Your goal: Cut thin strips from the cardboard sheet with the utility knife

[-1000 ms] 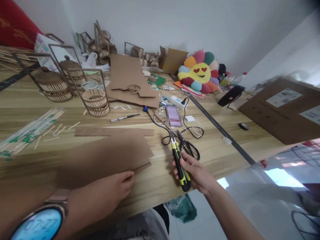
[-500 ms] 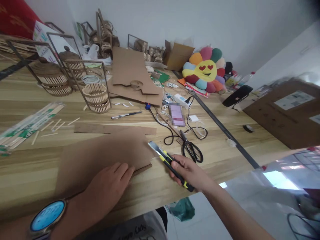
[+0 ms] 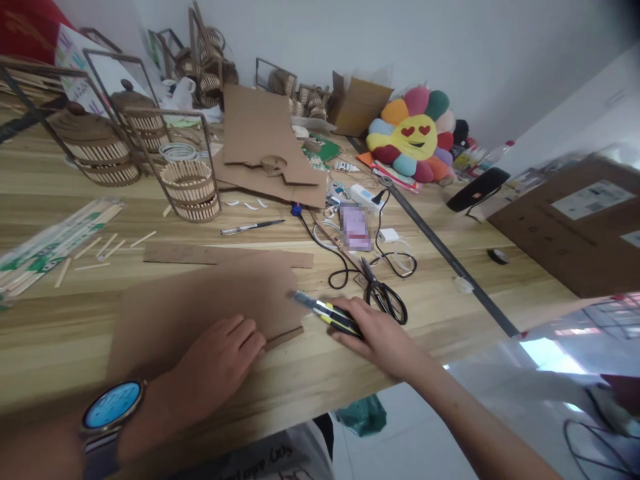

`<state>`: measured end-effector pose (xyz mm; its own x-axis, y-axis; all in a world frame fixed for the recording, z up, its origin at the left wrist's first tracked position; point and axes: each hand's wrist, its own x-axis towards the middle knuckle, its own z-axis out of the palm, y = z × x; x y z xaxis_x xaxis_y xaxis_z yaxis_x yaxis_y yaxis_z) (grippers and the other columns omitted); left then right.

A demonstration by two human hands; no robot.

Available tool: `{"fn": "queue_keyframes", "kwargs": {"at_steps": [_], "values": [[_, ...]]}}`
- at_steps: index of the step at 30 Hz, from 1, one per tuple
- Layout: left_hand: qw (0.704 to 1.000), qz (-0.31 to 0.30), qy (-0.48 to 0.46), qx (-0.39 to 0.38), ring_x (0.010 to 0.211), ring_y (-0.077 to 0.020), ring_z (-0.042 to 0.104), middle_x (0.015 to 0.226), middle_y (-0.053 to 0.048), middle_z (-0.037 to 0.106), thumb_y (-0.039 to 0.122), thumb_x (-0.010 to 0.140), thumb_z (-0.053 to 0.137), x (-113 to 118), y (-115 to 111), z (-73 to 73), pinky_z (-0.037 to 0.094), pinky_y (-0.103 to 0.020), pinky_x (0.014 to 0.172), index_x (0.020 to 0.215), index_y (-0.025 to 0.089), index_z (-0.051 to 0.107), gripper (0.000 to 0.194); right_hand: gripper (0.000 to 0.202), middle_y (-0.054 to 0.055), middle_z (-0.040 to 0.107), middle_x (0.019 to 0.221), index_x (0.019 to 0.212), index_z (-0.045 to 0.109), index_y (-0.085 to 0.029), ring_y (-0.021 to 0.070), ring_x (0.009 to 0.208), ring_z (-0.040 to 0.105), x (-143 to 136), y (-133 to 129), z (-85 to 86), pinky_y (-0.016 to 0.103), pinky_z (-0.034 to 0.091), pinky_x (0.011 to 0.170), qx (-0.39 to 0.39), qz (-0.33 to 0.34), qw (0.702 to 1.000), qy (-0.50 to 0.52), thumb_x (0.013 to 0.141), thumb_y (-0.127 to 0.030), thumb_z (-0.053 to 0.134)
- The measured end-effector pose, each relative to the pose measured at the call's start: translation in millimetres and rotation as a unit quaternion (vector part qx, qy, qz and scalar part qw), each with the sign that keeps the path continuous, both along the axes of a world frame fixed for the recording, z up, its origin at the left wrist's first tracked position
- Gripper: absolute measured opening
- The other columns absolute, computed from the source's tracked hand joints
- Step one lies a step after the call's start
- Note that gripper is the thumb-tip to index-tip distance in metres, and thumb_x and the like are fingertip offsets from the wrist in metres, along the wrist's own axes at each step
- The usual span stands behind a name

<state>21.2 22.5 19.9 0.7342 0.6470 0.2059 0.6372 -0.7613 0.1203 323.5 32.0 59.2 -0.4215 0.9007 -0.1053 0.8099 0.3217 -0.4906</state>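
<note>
My right hand (image 3: 373,333) is closed round a yellow-and-black utility knife (image 3: 337,315). Its blade is out and points left, over the right edge of a brown cardboard sheet (image 3: 200,303). On that sheet, near its lower edge, my left hand (image 3: 225,350) holds the cardboard down with bent fingers kept together; the thumb is hidden. A narrow cardboard edge piece (image 3: 285,338) shows just right of those fingertips. Above the sheet lies a long cardboard strip (image 3: 220,255). Black-handled scissors (image 3: 383,293) lie just beyond my right hand.
Behind are a pen (image 3: 253,227), a phone (image 3: 355,227), cables, more cut cardboard (image 3: 257,127) and small slatted baskets (image 3: 189,190). Packed wooden sticks (image 3: 55,243) lie at left. A flower cushion (image 3: 415,137), a black speaker (image 3: 477,189) and a large carton (image 3: 565,220) stand at right.
My right hand has turned over the knife, back now upward, and the knife lies flatter with its blade slightly lower and further left. My left hand stays on the cardboard.
</note>
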Motion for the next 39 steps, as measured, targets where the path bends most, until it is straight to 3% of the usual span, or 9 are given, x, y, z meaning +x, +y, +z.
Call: {"fn": "queue_keyframes", "kwargs": {"at_steps": [5, 12, 23, 32, 39], "values": [[1.0, -0.004, 0.003, -0.016, 0.08, -0.0255, 0.048, 0.086, -0.006, 0.057, 0.015, 0.093, 0.052, 0, 1, 2.9, 0.039, -0.039, 0.072, 0.085, 0.017, 0.058, 0.01, 0.041, 0.009, 0.058, 0.109, 0.132, 0.053, -0.025, 0.024, 0.097, 0.062, 2, 15, -7.5, 0.036, 0.052, 0.083, 0.057, 0.087, 0.993, -0.05, 0.092, -0.03, 0.06], [1.0, -0.01, 0.008, 0.024, 0.081, -0.0238, 0.046, 0.084, -0.005, 0.055, 0.017, 0.097, 0.043, -4, 6, 1.8, 0.038, -0.038, 0.074, 0.082, 0.019, 0.058, 0.022, 0.048, 0.012, 0.059, 0.108, 0.14, 0.051, -0.024, 0.0269, 0.099, 0.055, 3, 31, -13.9, 0.04, 0.05, 0.084, 0.082, 0.166, 0.982, -0.037, 0.094, -0.038, 0.056], [0.999, -0.035, -0.01, 0.007, 0.092, -0.0237, 0.048, 0.095, -0.006, 0.056, 0.018, 0.096, 0.047, -13, 24, 5.1, 0.041, -0.038, 0.083, 0.089, 0.019, 0.06, 0.014, 0.038, 0.01, 0.059, 0.106, 0.133, 0.06, -0.025, 0.0227, 0.095, 0.056, -1, 38, -10.4, 0.035, 0.048, 0.083, 0.111, 0.196, 0.973, -0.044, 0.097, -0.034, 0.052], [0.992, -0.09, -0.088, 0.016, 0.097, -0.0212, 0.047, 0.102, -0.005, 0.054, 0.012, 0.096, 0.044, -27, 32, 3.8, 0.043, -0.04, 0.097, 0.114, 0.027, 0.063, 0.03, 0.041, 0.011, 0.063, 0.114, 0.135, 0.058, -0.027, 0.0253, 0.102, 0.058, -2, 36, -12.9, 0.038, 0.051, 0.086, 0.157, 0.224, 0.954, -0.125, 0.1, -0.04, 0.042], [0.99, -0.096, -0.097, 0.026, 0.097, -0.0204, 0.048, 0.102, -0.004, 0.054, 0.01, 0.094, 0.044, -28, 34, 2.1, 0.043, -0.038, 0.099, 0.111, 0.029, 0.066, 0.033, 0.038, 0.01, 0.066, 0.106, 0.134, 0.058, -0.026, 0.0231, 0.101, 0.062, -1, 27, -12.7, 0.035, 0.055, 0.084, 0.204, 0.237, 0.938, -0.147, 0.101, -0.038, 0.044]]}}
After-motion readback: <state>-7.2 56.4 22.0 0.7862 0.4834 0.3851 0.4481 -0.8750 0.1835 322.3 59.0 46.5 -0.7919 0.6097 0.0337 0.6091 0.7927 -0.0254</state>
